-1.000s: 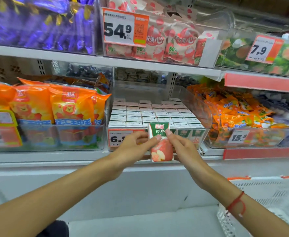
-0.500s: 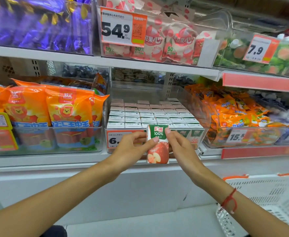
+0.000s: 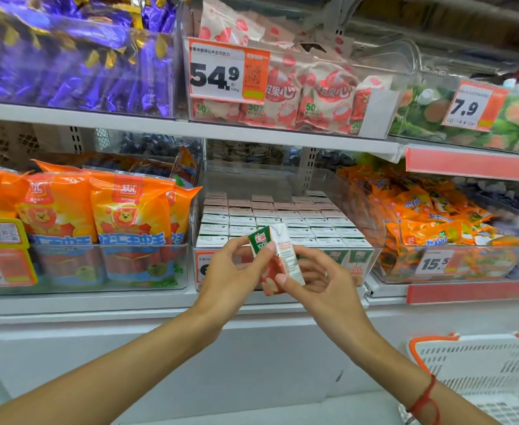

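- Carton (image 3: 283, 256) tilted, in front of shelf bin (image 3: 358, 199).
- Left hand (image 3: 232, 276) pinches its green top.
- Right hand (image 3: 324, 288) grips its lower side, fingers curled.

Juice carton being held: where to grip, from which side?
Grip the carton mid-body across opposite flat faces, coming from left and right, as the left hand and right hand do. It is a straight-walled box, tilted, edge toward the camera; the folded top likely offers less flat contact.
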Tool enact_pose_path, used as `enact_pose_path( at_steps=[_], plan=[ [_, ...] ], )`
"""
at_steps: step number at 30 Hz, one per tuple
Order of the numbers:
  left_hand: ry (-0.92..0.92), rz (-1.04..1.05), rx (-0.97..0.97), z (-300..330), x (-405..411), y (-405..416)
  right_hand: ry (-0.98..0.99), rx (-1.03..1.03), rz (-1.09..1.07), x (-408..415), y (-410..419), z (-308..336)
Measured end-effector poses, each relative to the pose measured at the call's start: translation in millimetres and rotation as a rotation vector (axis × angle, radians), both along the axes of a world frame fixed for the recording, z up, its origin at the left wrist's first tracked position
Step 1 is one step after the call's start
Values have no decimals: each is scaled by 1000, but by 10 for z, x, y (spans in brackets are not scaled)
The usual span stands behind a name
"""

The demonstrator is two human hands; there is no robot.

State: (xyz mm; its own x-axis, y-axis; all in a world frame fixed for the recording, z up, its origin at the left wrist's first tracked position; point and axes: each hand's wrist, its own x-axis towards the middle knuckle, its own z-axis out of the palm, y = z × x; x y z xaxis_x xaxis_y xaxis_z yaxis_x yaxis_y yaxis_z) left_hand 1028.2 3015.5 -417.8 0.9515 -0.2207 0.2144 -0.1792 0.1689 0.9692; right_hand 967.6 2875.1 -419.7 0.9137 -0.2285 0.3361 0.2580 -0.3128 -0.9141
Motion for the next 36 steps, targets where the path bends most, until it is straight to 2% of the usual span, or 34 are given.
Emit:
enact_pose_path(
  at_steps=[3,8,13,17,20,24,28,31,36],
  plan=[
    [3,-28,8,-7,18,25,23,-77,7,-15,4,-30],
    [43,-167,15,78,69,85,157,156,112,-23,-149,56],
    [85,-186,-21,96,92,51,295,217,200,0,-111,26],
    [119,-184,-39,85,92,57,324,203,301,-14,-68,36],
    [109,-167,-56,76,66,56,278,149,237,-7,-63,38],
    [62,-52,-72,2,-11,-6,173,87,3,26,-21,-23],
    [30,-61,-40,-22,-87,-66,53,-83,-138,21,16,-76],
    [36,-81,-16,6,-66,-16,70,-99,-114,24,-3,-54],
    [120,-145,1,106,13,80,269,84,105,19,-151,61]
  ],
)
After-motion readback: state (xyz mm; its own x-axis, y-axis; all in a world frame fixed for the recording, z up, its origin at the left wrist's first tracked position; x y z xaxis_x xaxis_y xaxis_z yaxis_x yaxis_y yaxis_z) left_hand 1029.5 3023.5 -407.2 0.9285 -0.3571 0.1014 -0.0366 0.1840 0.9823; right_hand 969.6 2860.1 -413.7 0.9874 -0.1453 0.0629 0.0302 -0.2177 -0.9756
